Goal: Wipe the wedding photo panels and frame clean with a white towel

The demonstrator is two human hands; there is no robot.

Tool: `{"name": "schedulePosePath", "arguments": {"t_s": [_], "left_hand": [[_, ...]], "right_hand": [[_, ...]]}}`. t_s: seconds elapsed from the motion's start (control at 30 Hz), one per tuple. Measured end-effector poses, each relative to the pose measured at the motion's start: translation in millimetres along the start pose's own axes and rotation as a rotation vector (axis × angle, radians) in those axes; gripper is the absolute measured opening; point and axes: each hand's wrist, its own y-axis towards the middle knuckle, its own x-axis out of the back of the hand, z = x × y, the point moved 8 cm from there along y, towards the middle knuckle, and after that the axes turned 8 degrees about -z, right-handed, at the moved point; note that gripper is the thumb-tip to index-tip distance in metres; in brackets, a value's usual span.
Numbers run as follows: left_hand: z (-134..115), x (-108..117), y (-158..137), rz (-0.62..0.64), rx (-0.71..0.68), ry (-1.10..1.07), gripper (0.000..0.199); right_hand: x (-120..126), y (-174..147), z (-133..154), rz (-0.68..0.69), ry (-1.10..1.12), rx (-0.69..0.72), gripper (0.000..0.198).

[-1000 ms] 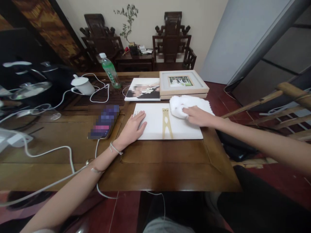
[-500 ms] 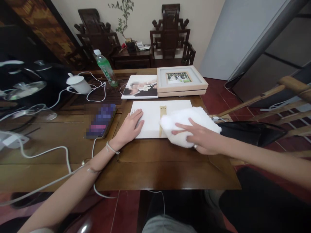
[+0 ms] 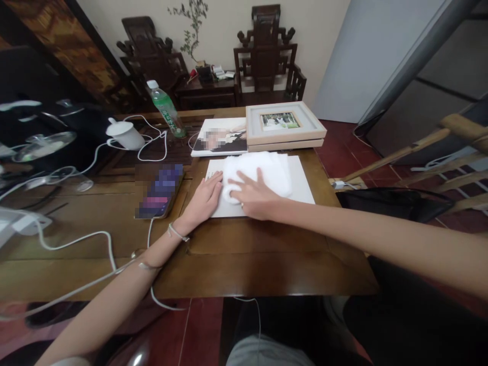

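Observation:
A fluffy white cloth (image 3: 267, 178) lies bunched on top of a flat white book or box (image 3: 303, 188). My right hand (image 3: 255, 198) grips the cloth from above with its fingers spread over it, by the cloth's near left corner. My left hand (image 3: 206, 197) rests flat and open on the left edge of the white book or box, fingers stretched out and close to the cloth. The cloth covers much of the top surface, including its middle.
Behind lie a photo book (image 3: 224, 137) and stacked wooden picture frames (image 3: 285, 124). On the left are a phone (image 3: 162, 188) with a cable, a white lidded cup (image 3: 125, 133) and a green bottle (image 3: 166, 109). A black bag (image 3: 389, 203) is beyond the table's right edge.
My right hand has moved the cloth left across the white book or box, from its right side toward my left hand. The left hand stays in place.

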Motion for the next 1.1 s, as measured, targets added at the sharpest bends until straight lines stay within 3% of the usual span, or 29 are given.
{"name": "schedulePosePath", "arguments": {"t_s": [0.13, 0.3, 0.53, 0.7, 0.83, 1.0, 1.1], "left_hand": [[-0.6, -1.1, -1.0, 0.034, -0.031, 0.031, 0.050], [2.5, -4.7, -1.5, 0.048, -0.070, 0.082, 0.054], [3.3, -5.6, -0.9, -0.004, -0.078, 0.049, 0.050], [3.0, -5.2, -1.3, -0.009, -0.081, 0.043, 0.050], [2.9, -5.1, -1.0, 0.000, -0.071, 0.057, 0.050], [1.2, -4.6, -0.4, 0.019, -0.072, 0.074, 0.051], [0.1, -3.7, -0.7, 0.028, -0.079, 0.085, 0.051]], "right_hand": [[-2.1, -37.7, 36.5, 0.045, 0.019, 0.138, 0.052], [3.2, -62.2, 52.8, 0.146, 0.096, 0.131, 0.050], [19.9, 2.8, -16.0, 0.048, 0.055, -0.143, 0.055], [13.1, 29.2, -32.7, -0.029, -0.058, -0.148, 0.062], [-1.2, 4.2, -3.7, 0.050, -0.101, -0.087, 0.061], [-0.2, -45.8, 49.0, 0.119, -0.067, 0.038, 0.051], [2.3, -61.8, 64.9, 0.161, -0.010, 0.087, 0.049]]}}
